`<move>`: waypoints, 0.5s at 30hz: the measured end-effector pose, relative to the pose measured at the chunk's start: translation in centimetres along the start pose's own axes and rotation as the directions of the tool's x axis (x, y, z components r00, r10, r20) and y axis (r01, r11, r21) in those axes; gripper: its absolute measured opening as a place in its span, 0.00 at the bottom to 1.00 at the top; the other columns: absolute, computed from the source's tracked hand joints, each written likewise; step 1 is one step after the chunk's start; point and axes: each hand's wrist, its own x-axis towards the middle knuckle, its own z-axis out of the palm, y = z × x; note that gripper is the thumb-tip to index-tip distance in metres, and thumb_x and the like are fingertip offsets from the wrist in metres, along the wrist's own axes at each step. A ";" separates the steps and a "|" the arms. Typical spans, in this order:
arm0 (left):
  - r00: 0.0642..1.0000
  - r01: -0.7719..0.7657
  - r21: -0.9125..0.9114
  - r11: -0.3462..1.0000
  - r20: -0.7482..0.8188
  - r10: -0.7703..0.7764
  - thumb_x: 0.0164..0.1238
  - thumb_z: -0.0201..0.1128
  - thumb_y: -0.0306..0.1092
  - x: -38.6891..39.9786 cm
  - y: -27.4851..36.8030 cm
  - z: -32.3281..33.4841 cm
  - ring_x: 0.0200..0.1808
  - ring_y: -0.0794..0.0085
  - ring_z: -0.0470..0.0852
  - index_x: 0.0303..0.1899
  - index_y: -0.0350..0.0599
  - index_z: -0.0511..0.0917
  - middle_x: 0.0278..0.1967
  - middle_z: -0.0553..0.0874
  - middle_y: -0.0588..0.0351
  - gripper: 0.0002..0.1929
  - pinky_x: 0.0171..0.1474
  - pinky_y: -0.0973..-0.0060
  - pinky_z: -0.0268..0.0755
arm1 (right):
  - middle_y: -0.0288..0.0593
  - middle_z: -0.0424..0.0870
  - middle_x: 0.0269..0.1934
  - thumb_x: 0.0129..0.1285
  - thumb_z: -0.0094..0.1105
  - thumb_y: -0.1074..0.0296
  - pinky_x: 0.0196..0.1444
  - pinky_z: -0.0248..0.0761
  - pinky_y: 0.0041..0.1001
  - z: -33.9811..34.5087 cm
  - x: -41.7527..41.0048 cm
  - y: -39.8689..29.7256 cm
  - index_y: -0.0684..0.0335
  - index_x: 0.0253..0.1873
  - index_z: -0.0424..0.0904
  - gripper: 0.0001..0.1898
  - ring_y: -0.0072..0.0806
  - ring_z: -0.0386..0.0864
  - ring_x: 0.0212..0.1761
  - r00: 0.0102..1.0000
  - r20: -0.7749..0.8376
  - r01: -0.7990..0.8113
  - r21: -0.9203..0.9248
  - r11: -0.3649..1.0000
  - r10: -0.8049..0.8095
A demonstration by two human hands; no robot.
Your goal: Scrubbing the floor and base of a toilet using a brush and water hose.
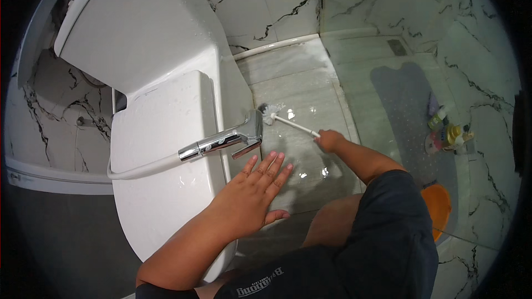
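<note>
In my right hand [330,140] is the white handle of a toilet brush [293,123]. The brush's bristle head [268,113] is against the wet grey floor tiles [299,79] beside the toilet base. My left hand [255,197] holds nothing; it is palm down with fingers apart, over the right edge of the closed toilet lid [166,203]. Just beyond its fingertips, a chrome bidet sprayer [222,143] lies across the lid, its head overhanging the edge. A white hose [143,171] runs from the sprayer over the lid's left side.
The white cistern [145,29] stands behind the lid. On the right, a clear glass panel [353,62] borders a shower area with a grey bath mat [409,104], several bottles [451,135], an orange basin [436,209] and a floor drain [397,47]. Marble-patterned tiles [266,4] line the walls.
</note>
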 end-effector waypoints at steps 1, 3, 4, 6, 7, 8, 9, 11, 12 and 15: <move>1.000 -0.001 0.000 1.000 0.005 0.001 0.62 0.46 0.60 0.1 0.2 -0.2 0.69 0.56 0.48 0.66 0.39 0.48 0.66 0.54 0.42 0.40 0.69 0.61 0.40 | 0.51 0.77 0.48 0.64 0.45 0.54 0.51 0.67 0.39 -1.0 0.0 0.7 0.61 0.52 0.69 0.19 0.43 0.73 0.52 0.999 -0.035 -0.011 -0.035 0.999 0.010; 1.000 -0.014 -0.014 1.000 0.017 0.014 0.62 0.46 0.60 0.4 0.4 -0.5 0.69 0.56 0.49 0.66 0.39 0.49 0.66 0.55 0.41 0.40 0.69 0.60 0.41 | 0.54 0.78 0.43 0.63 0.44 0.54 0.49 0.69 0.40 -2.2 3.6 4.4 0.65 0.47 0.72 0.19 0.48 0.76 0.46 0.950 -0.256 -0.156 0.113 0.981 0.180; 1.000 -0.009 -0.013 1.000 0.023 0.009 0.62 0.46 0.60 0.5 0.3 -0.6 0.69 0.56 0.49 0.66 0.39 0.49 0.66 0.55 0.41 0.40 0.69 0.60 0.41 | 0.54 0.78 0.43 0.63 0.45 0.56 0.48 0.69 0.39 -3.4 5.1 4.3 0.65 0.46 0.73 0.18 0.48 0.76 0.46 0.893 -0.307 -0.254 0.261 0.932 0.329; 0.999 0.021 -0.048 0.999 0.051 -0.019 0.62 0.46 0.59 0.2 0.2 -1.0 0.69 0.55 0.50 0.66 0.39 0.49 0.65 0.56 0.41 0.40 0.68 0.58 0.41 | 0.54 0.79 0.42 0.63 0.45 0.58 0.48 0.70 0.38 -4.8 8.0 3.0 0.66 0.46 0.73 0.17 0.48 0.76 0.46 0.820 -0.330 -0.320 0.413 0.852 0.468; 0.999 0.009 -0.053 0.999 0.052 -0.006 0.62 0.46 0.59 0.4 0.2 -1.1 0.69 0.55 0.50 0.66 0.39 0.49 0.65 0.56 0.41 0.40 0.68 0.58 0.41 | 0.54 0.79 0.42 0.63 0.45 0.60 0.47 0.70 0.38 -4.5 9.4 3.4 0.67 0.45 0.73 0.16 0.48 0.76 0.46 0.877 -0.384 -0.253 0.142 0.957 0.289; 0.997 -0.011 -0.052 0.999 0.082 0.015 0.62 0.47 0.59 0.7 0.3 -1.3 0.69 0.55 0.50 0.66 0.39 0.49 0.65 0.56 0.41 0.40 0.68 0.58 0.41 | 0.53 0.79 0.43 0.62 0.46 0.62 0.47 0.71 0.38 -3.7 10.6 3.5 0.68 0.45 0.73 0.15 0.47 0.76 0.46 0.920 -0.380 -0.165 -0.142 0.976 0.100; 0.993 -0.050 -0.063 0.997 0.099 0.056 0.62 0.47 0.59 1.5 0.5 -1.2 0.69 0.55 0.50 0.66 0.38 0.49 0.65 0.56 0.41 0.40 0.68 0.58 0.41 | 0.55 0.78 0.43 0.63 0.43 0.61 0.48 0.70 0.38 -2.0 12.5 4.2 0.69 0.47 0.73 0.17 0.47 0.76 0.46 0.886 -0.350 -0.199 0.307 0.931 0.305; 0.988 0.050 -0.066 0.997 0.148 -0.039 0.62 0.48 0.58 -0.2 -0.5 -1.2 0.69 0.55 0.50 0.66 0.38 0.49 0.65 0.56 0.41 0.39 0.68 0.58 0.41 | 0.56 0.77 0.45 0.64 0.38 0.56 0.51 0.68 0.40 -1.8 9.5 -6.6 0.67 0.50 0.71 0.21 0.46 0.76 0.47 0.981 -0.189 0.068 0.179 0.982 -0.033; 0.990 0.020 -0.097 0.995 0.142 -0.006 0.62 0.48 0.57 0.2 -0.3 -1.4 0.69 0.55 0.50 0.66 0.38 0.49 0.65 0.56 0.41 0.39 0.68 0.57 0.40 | 0.56 0.77 0.46 0.64 0.38 0.56 0.51 0.67 0.40 -2.2 9.0 -5.0 0.67 0.50 0.70 0.20 0.47 0.75 0.48 0.980 -0.197 0.032 0.121 0.992 -0.007; 0.986 0.015 -0.125 0.992 0.168 0.007 0.63 0.49 0.56 1.0 -0.1 -1.8 0.69 0.55 0.49 0.66 0.38 0.49 0.65 0.56 0.40 0.38 0.68 0.56 0.40 | 0.56 0.76 0.47 0.64 0.39 0.60 0.52 0.67 0.41 -5.7 10.5 -1.3 0.66 0.50 0.70 0.18 0.47 0.75 0.50 0.926 -0.282 -0.178 0.261 0.949 0.251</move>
